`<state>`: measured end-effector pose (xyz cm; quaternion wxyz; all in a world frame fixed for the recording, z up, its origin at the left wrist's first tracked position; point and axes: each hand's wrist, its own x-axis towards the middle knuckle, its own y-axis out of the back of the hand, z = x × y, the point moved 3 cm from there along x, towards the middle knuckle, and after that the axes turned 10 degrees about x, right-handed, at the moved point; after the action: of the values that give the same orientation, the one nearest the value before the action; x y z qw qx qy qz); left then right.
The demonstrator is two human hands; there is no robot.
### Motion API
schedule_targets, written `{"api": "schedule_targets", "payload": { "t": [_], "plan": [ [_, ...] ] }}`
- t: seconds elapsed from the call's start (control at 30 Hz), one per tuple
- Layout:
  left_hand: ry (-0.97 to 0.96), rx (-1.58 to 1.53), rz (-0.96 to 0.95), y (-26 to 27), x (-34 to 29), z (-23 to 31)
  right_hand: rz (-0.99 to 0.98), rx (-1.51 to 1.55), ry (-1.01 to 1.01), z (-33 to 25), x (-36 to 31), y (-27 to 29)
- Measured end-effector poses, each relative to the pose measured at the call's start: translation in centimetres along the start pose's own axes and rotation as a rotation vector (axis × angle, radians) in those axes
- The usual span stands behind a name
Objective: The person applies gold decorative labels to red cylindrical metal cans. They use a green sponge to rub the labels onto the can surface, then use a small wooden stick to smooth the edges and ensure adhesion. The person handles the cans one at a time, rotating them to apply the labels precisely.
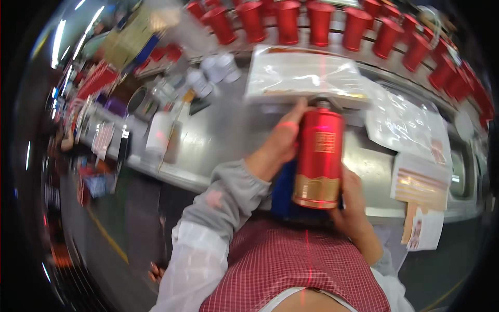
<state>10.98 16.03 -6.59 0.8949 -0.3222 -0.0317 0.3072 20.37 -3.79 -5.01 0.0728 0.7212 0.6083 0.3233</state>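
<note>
A glossy red bottle (318, 161) with a gold emblem, a gold band at its base and a dark neck lies between my hands, its neck pointing away from me. My left hand (285, 136) grips its upper left side near the shoulder. At the lower right, my right hand (353, 204) holds it near the base, with some fingers hidden behind it. Beneath the bottle is something dark blue (282, 193), perhaps a cloth or pad, mostly covered. A thin red line of light crosses the bottle.
A plastic-covered white box or board (301, 75) lies beyond the bottle on the metal table (197, 151). Red tapered cup-like pieces (287, 23) line the far side. White jars (199, 82) stand left; plastic sheeting (405, 122) and printed papers (420, 182) lie right.
</note>
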Motion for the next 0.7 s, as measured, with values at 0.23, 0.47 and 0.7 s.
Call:
{"api": "schedule_targets", "payload": {
  "t": [0.23, 0.47, 0.7],
  "plan": [
    [-0.396, 0.648, 0.061, -4.1, -12.5, 9.3, -0.078, 0.078, 0.403, -2.0, -1.4, 0.8],
    [-0.525, 1.216, 0.563, -4.0, -31.5, 17.5, -0.217, 0.262, 0.883, -10.4, 5.5, -8.1],
    [-0.385, 1.177, 1.266, 1.6, -51.6, 11.1, -0.713, 0.197, 0.875, -17.5, 6.7, -21.3]
  ]
}}
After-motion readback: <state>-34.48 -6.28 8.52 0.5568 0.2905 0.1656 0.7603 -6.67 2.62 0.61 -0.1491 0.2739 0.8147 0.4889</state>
